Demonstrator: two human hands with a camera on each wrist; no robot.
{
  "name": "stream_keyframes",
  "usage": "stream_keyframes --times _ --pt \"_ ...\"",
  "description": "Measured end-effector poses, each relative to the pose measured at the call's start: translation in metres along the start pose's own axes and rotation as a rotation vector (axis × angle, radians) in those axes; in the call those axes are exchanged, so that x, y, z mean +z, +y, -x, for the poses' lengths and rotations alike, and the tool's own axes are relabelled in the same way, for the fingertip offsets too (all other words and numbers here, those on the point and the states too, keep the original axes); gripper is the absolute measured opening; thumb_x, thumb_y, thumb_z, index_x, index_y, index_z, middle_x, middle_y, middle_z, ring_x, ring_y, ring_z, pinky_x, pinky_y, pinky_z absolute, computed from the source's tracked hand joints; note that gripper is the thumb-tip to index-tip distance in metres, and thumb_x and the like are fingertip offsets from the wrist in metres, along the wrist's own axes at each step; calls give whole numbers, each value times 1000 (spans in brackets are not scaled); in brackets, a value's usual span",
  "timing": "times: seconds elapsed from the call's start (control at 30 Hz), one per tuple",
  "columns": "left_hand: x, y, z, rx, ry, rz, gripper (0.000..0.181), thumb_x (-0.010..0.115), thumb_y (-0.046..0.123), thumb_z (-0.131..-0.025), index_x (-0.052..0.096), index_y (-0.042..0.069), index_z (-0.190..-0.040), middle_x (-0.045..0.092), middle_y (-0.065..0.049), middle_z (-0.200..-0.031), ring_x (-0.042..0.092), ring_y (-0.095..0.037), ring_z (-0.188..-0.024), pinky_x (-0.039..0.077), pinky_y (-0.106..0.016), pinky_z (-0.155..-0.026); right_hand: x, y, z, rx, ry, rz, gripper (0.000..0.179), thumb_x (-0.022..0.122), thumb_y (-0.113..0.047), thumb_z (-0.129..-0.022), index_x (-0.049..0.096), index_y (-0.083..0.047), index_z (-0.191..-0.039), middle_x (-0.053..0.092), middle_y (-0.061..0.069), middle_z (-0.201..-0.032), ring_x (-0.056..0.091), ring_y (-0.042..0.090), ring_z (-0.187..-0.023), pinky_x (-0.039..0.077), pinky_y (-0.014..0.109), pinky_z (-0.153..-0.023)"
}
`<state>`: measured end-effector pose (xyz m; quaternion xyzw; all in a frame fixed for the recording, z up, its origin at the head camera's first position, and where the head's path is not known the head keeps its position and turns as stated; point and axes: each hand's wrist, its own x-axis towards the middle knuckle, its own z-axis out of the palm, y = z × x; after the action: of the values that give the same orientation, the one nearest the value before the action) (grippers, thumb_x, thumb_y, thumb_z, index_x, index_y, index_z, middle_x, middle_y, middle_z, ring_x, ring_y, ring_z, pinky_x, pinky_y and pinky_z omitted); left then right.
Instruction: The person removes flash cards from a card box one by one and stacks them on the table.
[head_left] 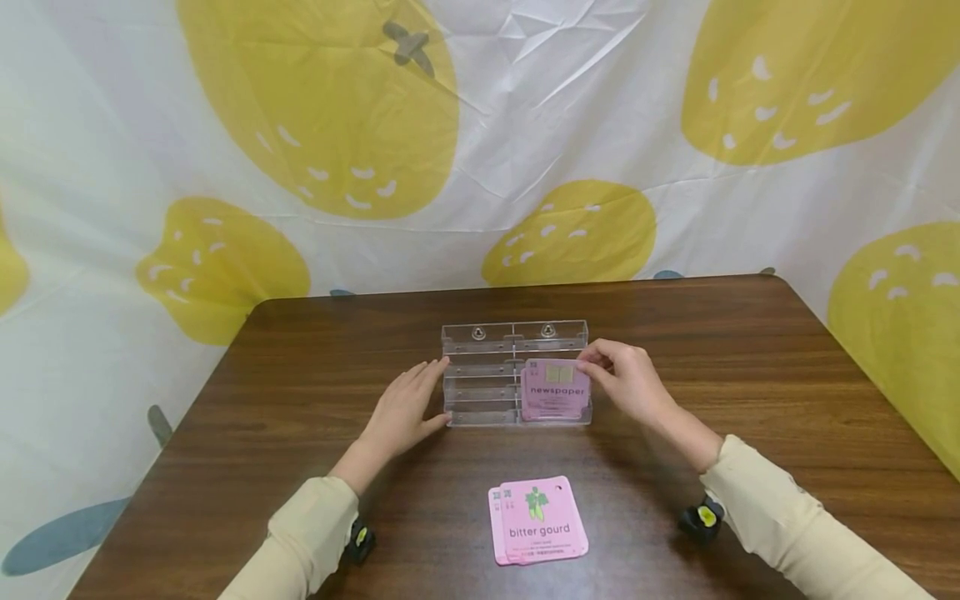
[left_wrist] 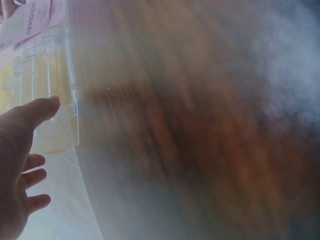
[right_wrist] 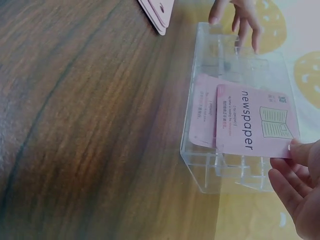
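A clear plastic card rack [head_left: 480, 406] with tiered slots in two columns stands on the table. My right hand [head_left: 628, 382] pinches the upper right corner of a pink "newspaper" flashcard [right_wrist: 255, 122] between thumb and fingers. That card overlaps another pink card [right_wrist: 204, 112] in the front right slot of the rack. At the rack's left side my left hand [head_left: 405, 410] rests with fingers spread and fairly straight, its thumb [left_wrist: 47, 107] at the front corner. Nearer to me lies a small stack of pink flashcards [head_left: 542, 521], "bitter gourd" on top.
The brown wooden table [head_left: 315, 358] extends to both sides of the rack. Behind its far edge hangs a white cloth [head_left: 360, 250] printed with yellow fruit. Small black devices [head_left: 702, 518] are worn at both wrists.
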<state>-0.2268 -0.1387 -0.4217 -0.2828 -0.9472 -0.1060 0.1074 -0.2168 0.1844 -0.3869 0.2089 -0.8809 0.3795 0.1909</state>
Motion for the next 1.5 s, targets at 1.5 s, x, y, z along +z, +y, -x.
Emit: stream_keyframes --times 1.5 --pt "0 0 0 9 7 -5 81 72 32 -76 30 6 -141 44 -19 -134 40 -35 -124 32 -48 -102 -13 -35 10 -29 -4 -113 4 66 -3 -80 66 -5 -84 63 -1 -69 48 6 -53 40 18 -45"
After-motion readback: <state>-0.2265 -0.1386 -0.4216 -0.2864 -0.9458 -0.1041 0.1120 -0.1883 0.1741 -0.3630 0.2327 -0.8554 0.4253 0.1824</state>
